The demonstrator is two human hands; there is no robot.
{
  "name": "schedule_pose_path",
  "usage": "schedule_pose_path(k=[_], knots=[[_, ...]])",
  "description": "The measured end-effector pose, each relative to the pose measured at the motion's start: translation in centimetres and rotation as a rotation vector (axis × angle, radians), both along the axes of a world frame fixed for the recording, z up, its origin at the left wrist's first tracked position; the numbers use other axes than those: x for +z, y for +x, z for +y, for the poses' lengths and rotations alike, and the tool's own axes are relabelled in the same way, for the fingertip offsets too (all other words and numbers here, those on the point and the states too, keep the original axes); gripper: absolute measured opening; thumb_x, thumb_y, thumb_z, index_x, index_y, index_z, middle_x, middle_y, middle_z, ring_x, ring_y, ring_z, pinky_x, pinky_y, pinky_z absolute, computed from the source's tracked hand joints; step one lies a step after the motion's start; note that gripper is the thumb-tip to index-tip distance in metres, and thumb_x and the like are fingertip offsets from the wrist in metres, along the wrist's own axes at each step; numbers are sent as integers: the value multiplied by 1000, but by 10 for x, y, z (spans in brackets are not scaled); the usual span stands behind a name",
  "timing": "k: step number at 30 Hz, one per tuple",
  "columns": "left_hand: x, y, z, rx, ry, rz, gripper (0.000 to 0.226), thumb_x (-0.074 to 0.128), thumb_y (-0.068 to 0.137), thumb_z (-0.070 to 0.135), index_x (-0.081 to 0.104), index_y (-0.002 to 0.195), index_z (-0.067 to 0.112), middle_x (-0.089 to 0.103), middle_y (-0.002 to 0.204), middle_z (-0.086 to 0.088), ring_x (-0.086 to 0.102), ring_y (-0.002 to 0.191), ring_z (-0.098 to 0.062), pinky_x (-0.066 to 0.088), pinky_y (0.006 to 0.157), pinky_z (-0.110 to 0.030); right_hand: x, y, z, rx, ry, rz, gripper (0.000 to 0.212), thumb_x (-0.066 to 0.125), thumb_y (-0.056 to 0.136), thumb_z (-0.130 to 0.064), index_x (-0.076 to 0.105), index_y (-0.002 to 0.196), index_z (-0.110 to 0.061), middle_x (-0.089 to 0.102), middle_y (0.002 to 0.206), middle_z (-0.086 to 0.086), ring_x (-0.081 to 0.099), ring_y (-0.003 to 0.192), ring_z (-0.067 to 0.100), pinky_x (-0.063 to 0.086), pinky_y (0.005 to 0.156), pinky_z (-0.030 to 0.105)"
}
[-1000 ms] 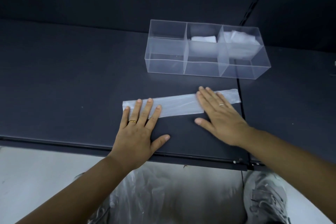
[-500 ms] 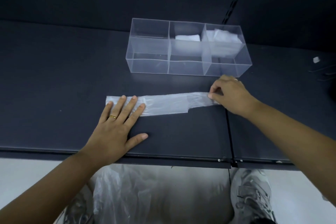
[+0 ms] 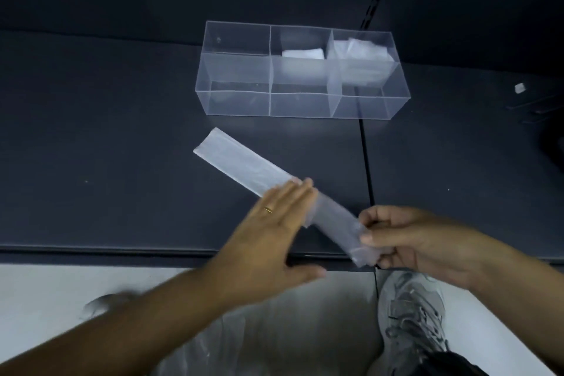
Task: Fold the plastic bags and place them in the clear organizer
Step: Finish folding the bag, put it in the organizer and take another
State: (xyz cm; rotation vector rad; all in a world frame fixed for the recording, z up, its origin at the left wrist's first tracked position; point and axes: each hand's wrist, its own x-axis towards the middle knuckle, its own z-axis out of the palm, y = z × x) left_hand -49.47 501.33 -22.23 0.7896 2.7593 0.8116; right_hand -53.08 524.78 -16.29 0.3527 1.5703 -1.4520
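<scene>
A person's left hand [image 3: 274,223], fingers straight and together, lies flat and motion-blurred on a plastic bag [image 3: 241,162] folded into a long strip, while the right hand [image 3: 406,241] pinches the strip's near end. The strip runs diagonally across a dark shelf [image 3: 106,131]. Beyond it stands the clear organizer [image 3: 238,101], with folded bags [image 3: 302,53] apparently in its middle and right compartments.

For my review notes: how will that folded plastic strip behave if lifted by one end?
Probably floppy: the folded bag strip is thin translucent film, crumpled where the right hand pinches its near end. Likely very light: a fingertip pinch carries that end. It may slide on the smooth table, perhaps why the flat left hand covers its middle.
</scene>
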Motion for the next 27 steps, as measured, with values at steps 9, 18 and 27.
schedule_pose_path(k=[9, 18, 27], knots=[[35, 12, 22, 419, 786, -391, 29, 51, 95, 31, 70, 113, 19, 71, 108, 15, 63, 104, 2, 44, 90, -12, 18, -14, -18, 17, -58, 364, 16, 65, 80, -17, 65, 96, -16, 68, 93, 6, 55, 63, 13, 48, 61, 21], [38, -37, -16, 648, 1104, -762, 26, 45, 99, 17, 71, 103, 11, 73, 105, -8, 69, 102, -20, 55, 88, -31, -28, -42, -50, 373, 8, 521, 31, 68, 84, 0, 63, 111, -15, 71, 93, -7, 54, 65, 7, 47, 67, 19], [7, -82, -72, 900, 856, -743, 17, 55, 97, 17, 68, 94, 6, 75, 85, -9, 72, 75, -16, 57, 62, -22, -44, -51, -69, 183, 319, 551, 8, 68, 86, -12, 63, 90, -16, 71, 69, -3, 57, 47, 6, 42, 43, 19]])
